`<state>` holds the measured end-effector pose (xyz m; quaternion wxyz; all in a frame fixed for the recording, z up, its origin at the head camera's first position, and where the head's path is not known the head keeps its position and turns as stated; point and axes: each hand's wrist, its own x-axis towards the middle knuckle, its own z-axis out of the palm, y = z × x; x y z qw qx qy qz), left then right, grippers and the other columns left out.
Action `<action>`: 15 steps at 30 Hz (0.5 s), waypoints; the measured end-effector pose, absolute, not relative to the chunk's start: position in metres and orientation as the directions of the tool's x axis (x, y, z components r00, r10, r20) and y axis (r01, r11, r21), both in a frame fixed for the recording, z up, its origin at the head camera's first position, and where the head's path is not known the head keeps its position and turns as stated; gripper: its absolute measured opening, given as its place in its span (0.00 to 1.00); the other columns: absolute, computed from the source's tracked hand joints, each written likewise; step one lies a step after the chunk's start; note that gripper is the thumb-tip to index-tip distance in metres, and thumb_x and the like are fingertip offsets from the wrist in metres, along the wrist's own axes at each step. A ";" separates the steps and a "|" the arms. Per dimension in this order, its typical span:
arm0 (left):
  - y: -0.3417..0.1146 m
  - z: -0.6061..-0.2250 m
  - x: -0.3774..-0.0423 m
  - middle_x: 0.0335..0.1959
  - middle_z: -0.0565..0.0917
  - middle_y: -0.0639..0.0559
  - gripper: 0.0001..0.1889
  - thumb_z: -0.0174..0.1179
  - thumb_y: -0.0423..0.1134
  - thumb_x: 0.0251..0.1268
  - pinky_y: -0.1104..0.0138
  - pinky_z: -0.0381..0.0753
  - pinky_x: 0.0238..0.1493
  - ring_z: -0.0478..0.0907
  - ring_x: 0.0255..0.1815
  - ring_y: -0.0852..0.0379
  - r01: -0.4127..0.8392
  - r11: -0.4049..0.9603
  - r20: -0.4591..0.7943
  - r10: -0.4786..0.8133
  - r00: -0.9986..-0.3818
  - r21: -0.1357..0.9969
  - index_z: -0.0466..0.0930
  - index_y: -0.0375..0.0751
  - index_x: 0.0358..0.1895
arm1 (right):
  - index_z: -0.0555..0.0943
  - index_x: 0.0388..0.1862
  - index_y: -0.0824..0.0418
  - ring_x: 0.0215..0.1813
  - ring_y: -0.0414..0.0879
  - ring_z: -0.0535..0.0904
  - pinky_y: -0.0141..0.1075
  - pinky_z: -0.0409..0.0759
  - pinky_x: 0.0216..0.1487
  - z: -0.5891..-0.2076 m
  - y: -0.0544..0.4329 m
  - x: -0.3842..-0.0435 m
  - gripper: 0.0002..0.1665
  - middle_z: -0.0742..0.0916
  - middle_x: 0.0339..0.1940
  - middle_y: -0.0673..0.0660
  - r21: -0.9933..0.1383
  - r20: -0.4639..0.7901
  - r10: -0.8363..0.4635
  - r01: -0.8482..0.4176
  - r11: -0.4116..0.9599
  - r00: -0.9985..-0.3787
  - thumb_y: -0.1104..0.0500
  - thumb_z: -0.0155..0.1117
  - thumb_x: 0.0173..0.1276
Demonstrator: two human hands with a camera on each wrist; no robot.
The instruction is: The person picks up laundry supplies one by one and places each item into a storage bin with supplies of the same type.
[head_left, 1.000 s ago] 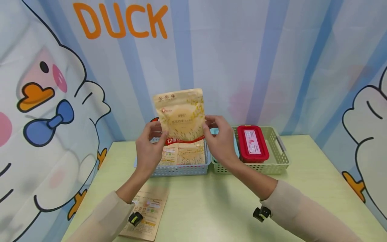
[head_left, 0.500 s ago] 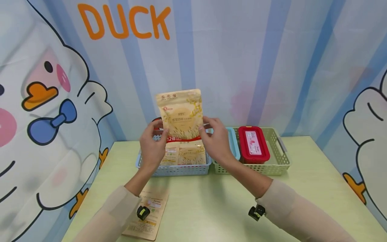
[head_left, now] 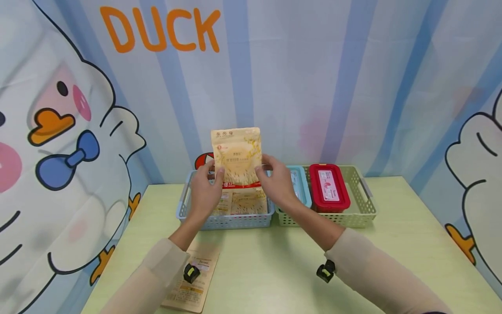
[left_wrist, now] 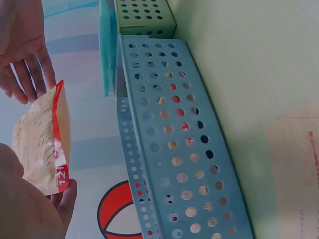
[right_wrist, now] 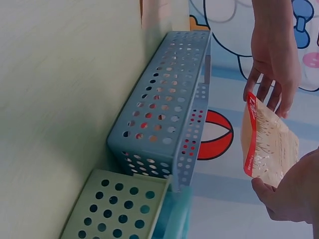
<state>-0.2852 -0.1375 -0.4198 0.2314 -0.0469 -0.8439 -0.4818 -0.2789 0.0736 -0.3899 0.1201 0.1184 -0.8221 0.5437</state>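
Note:
A cream-coloured pouch with a red band along its bottom edge point(head_left: 238, 157) is held upright above the blue basket point(head_left: 235, 223). My left hand point(head_left: 205, 189) pinches its left side, thumb in front and fingers behind. On the opposite side my right hand point(head_left: 277, 181) grips the pouch the same way. Both wrist views show the pouch point(left_wrist: 40, 137) between the two hands, clear of the basket. Similar cream packets point(head_left: 249, 202) stand inside the blue basket, partly hidden behind the pouch and hands.
Right of the blue basket stands a green basket point(head_left: 362, 209) with a red-lidded box point(head_left: 329, 187) and a light-blue-lidded box point(head_left: 300, 185). A flat tan pouch point(head_left: 196, 283) lies on the table point(head_left: 274, 279) under the left forearm. A striped curtain point(head_left: 282, 87) hangs behind.
Both hands have lowered the pouch toward the blue basket and moved it slightly right. It stands straighter than before. The baskets and the flat pouch stay in place.

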 end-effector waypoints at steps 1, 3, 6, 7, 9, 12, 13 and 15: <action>-0.138 -0.422 -0.285 0.58 0.81 0.42 0.28 0.57 0.49 0.83 0.50 0.82 0.55 0.81 0.54 0.44 0.294 0.532 0.425 -0.141 -0.894 0.794 0.73 0.35 0.75 | 0.70 0.79 0.65 0.68 0.54 0.79 0.51 0.81 0.63 -0.391 0.074 -0.280 0.32 0.81 0.71 0.62 -0.869 0.316 -0.066 -0.317 0.379 -0.946 0.56 0.60 0.82; -0.138 -0.425 -0.286 0.58 0.81 0.41 0.28 0.56 0.49 0.84 0.50 0.82 0.55 0.81 0.55 0.44 0.281 0.534 0.411 -0.140 -0.901 0.798 0.72 0.35 0.75 | 0.70 0.79 0.65 0.68 0.55 0.78 0.52 0.81 0.64 -0.394 0.074 -0.281 0.32 0.80 0.72 0.62 -0.874 0.304 -0.070 -0.307 0.377 -0.950 0.56 0.60 0.82; -0.138 -0.430 -0.288 0.58 0.81 0.41 0.28 0.56 0.49 0.84 0.50 0.82 0.57 0.81 0.55 0.43 0.269 0.536 0.399 -0.142 -0.906 0.800 0.72 0.33 0.75 | 0.70 0.79 0.66 0.69 0.55 0.78 0.52 0.80 0.65 -0.399 0.074 -0.283 0.32 0.80 0.72 0.62 -0.880 0.295 -0.072 -0.300 0.369 -0.953 0.56 0.60 0.82; -0.138 -0.432 -0.289 0.58 0.80 0.40 0.28 0.56 0.48 0.84 0.50 0.82 0.57 0.81 0.55 0.43 0.263 0.536 0.394 -0.144 -0.908 0.802 0.72 0.33 0.75 | 0.70 0.79 0.65 0.69 0.55 0.78 0.52 0.81 0.64 -0.401 0.074 -0.284 0.32 0.80 0.73 0.61 -0.882 0.291 -0.073 -0.297 0.367 -0.954 0.56 0.60 0.82; -0.138 -0.436 -0.290 0.58 0.80 0.40 0.27 0.55 0.46 0.85 0.50 0.81 0.58 0.81 0.56 0.43 0.253 0.537 0.384 -0.145 -0.912 0.805 0.72 0.32 0.75 | 0.70 0.80 0.65 0.69 0.56 0.78 0.51 0.81 0.64 -0.404 0.073 -0.287 0.32 0.79 0.73 0.61 -0.883 0.286 -0.078 -0.295 0.364 -0.955 0.56 0.60 0.82; -0.137 -0.442 -0.293 0.58 0.80 0.39 0.25 0.53 0.44 0.85 0.50 0.81 0.58 0.80 0.57 0.43 0.236 0.537 0.365 -0.146 -0.920 0.810 0.72 0.32 0.75 | 0.70 0.80 0.64 0.69 0.56 0.78 0.51 0.82 0.63 -0.410 0.072 -0.290 0.32 0.79 0.74 0.60 -0.886 0.282 -0.079 -0.291 0.362 -0.956 0.56 0.60 0.81; -0.137 -0.443 -0.294 0.59 0.80 0.38 0.25 0.52 0.43 0.86 0.50 0.81 0.58 0.80 0.57 0.43 0.229 0.536 0.356 -0.145 -0.923 0.813 0.72 0.32 0.75 | 0.69 0.80 0.64 0.69 0.56 0.78 0.51 0.82 0.63 -0.411 0.072 -0.291 0.32 0.79 0.74 0.60 -0.888 0.276 -0.081 -0.286 0.360 -0.958 0.56 0.60 0.82; -0.137 -0.446 -0.296 0.59 0.81 0.38 0.25 0.52 0.43 0.86 0.49 0.82 0.58 0.81 0.57 0.42 0.226 0.532 0.349 -0.142 -0.926 0.816 0.72 0.31 0.75 | 0.69 0.80 0.64 0.70 0.56 0.78 0.52 0.81 0.64 -0.414 0.071 -0.292 0.33 0.79 0.74 0.61 -0.893 0.262 -0.086 -0.275 0.356 -0.961 0.55 0.60 0.82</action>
